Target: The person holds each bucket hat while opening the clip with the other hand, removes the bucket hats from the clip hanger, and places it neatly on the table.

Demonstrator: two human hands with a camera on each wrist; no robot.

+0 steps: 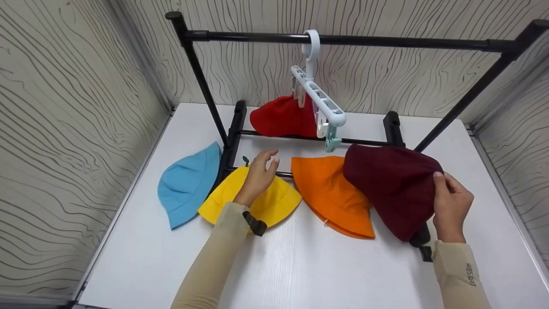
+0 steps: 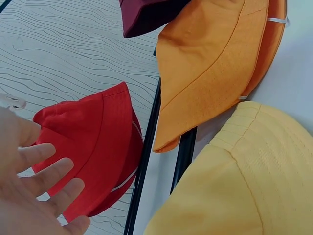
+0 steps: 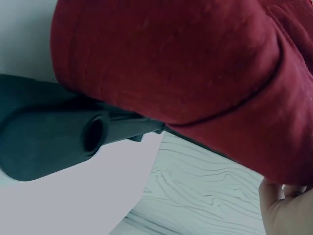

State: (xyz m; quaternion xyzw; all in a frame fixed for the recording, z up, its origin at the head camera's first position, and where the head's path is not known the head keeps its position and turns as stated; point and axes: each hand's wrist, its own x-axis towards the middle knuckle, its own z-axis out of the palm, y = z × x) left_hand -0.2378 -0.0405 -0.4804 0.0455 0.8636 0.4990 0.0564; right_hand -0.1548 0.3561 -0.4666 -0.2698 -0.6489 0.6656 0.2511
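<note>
My right hand (image 1: 453, 204) pinches the crown edge of a maroon bucket hat (image 1: 396, 184), which is raised and overlaps part of an orange bucket hat (image 1: 332, 191). In the right wrist view the same maroon hat (image 3: 186, 63) fills much of the picture. Above a yellow hat (image 1: 279, 199) with a small green stem, my left hand (image 1: 259, 174) holds nothing, its fingers spread in the left wrist view. A red hat (image 1: 281, 116) hangs from a pale clip hanger (image 1: 317, 96). A free green clip (image 1: 331, 139) shows at the hanger's near end.
A black rack stands on the white table (image 1: 300, 274), its top bar (image 1: 399, 41) carrying the hanger. At the left lies a light blue hat (image 1: 188, 184). Patterned panels (image 1: 64, 128) enclose the table at the back and sides. The rack's black foot (image 3: 49, 142) sits beside the maroon hat.
</note>
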